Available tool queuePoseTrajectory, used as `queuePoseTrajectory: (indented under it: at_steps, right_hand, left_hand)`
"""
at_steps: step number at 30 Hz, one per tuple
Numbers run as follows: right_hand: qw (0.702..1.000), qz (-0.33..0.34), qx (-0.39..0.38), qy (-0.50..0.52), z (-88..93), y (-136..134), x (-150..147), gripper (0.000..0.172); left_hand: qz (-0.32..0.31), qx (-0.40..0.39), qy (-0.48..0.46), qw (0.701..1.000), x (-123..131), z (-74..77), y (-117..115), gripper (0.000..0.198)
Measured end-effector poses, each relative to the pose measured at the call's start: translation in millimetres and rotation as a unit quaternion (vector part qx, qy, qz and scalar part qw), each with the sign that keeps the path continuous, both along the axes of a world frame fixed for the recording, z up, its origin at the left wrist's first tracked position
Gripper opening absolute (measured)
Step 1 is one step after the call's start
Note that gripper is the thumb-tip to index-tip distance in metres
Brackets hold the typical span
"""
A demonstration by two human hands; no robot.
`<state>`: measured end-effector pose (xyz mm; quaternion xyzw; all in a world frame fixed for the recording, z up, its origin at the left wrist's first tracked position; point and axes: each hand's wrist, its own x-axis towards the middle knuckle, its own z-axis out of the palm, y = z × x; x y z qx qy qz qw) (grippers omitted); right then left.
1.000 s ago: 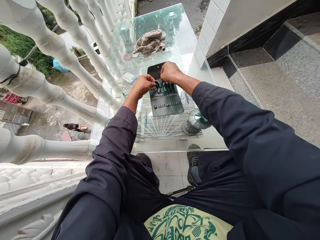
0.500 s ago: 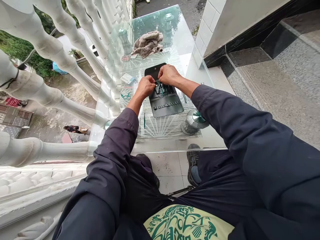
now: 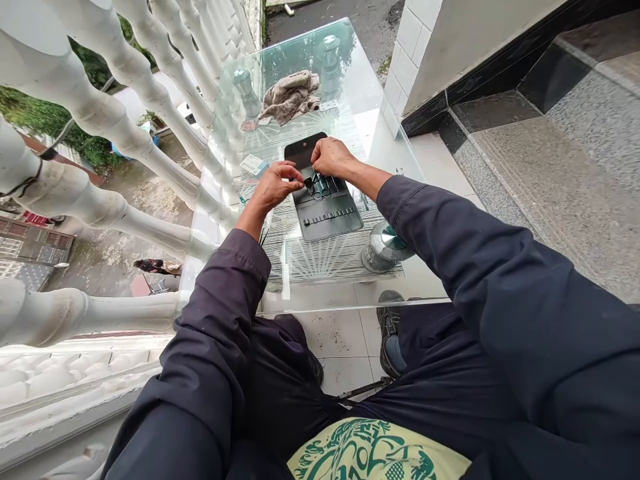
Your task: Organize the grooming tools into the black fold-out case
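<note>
On the glass table lies an unfolded black tool case [image 3: 330,225], with several small loops along its lower half. Scissors [image 3: 323,192] and other small dark green tools sit in its middle. My right hand [image 3: 334,159] is over the upper part of the case, fingertips pinched together; what they grip is too small to make out. At the case's left edge, my left hand [image 3: 273,185] has its thumb and forefinger slightly apart, close to a dark piece [image 3: 308,182] among the tools. Nothing shows clearly between those left fingers.
A crumpled grey-brown towel [image 3: 290,97] lies toward the table's far end. Left of the case is a small white and blue box [image 3: 254,165]. A thick table leg [image 3: 383,248] stands under the glass. White balusters [image 3: 125,127] line the left, stone steps [image 3: 540,153] the right.
My left hand has drawn back left and slightly down from the tools, and its fingers have parted. My right hand stays pinched over the case. The whole view has shifted slightly.
</note>
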<state>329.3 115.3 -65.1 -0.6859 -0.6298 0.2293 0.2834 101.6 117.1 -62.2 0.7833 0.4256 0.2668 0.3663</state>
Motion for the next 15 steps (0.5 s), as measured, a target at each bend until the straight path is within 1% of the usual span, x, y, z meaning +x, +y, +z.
queuePoseTrajectory:
  at_steps: [2, 5, 7, 9, 10, 13, 14, 15]
  right_hand:
    - [1.000, -0.005, -0.005, -0.001, 4.6, -3, -4, 0.018]
    - [1.000, -0.017, -0.014, -0.007, 10.3, -7, -10, 0.028]
    - [1.000, -0.020, -0.016, -0.006, 11.5, -9, -12, 0.030]
    - [1.000, -0.019, -0.016, -0.002, 10.6, -10, -12, 0.030]
    - [1.000, -0.017, -0.015, -0.001, 9.7, -10, -12, 0.032]
    - [1.000, -0.015, -0.012, -0.007, 6.9, -10, -11, 0.041]
    - [1.000, -0.012, -0.012, -0.013, 6.4, -10, -10, 0.043]
    - [1.000, -0.009, -0.012, -0.019, 6.1, -10, -10, 0.045]
  left_hand:
    - [-0.035, 0.032, 0.006, 0.999, -8, -2.3, 1, 0.014]
    - [-0.079, 0.034, 0.025, 0.996, -12, -6.2, -2, 0.015]
    - [-0.092, 0.044, 0.046, 0.994, -12, -8.5, -6, 0.017]
    - [-0.083, 0.063, 0.052, 0.993, -11, -11.1, -10, 0.016]
    - [-0.067, 0.070, 0.042, 0.994, -10, -12.7, -11, 0.018]
    - [-0.006, 0.083, -0.002, 0.997, -5, -19.2, -11, 0.040]
    - [0.004, 0.092, -0.005, 0.996, -4, -21.7, -11, 0.042]
    - [0.003, 0.106, 0.002, 0.994, -2, -24.2, -11, 0.039]
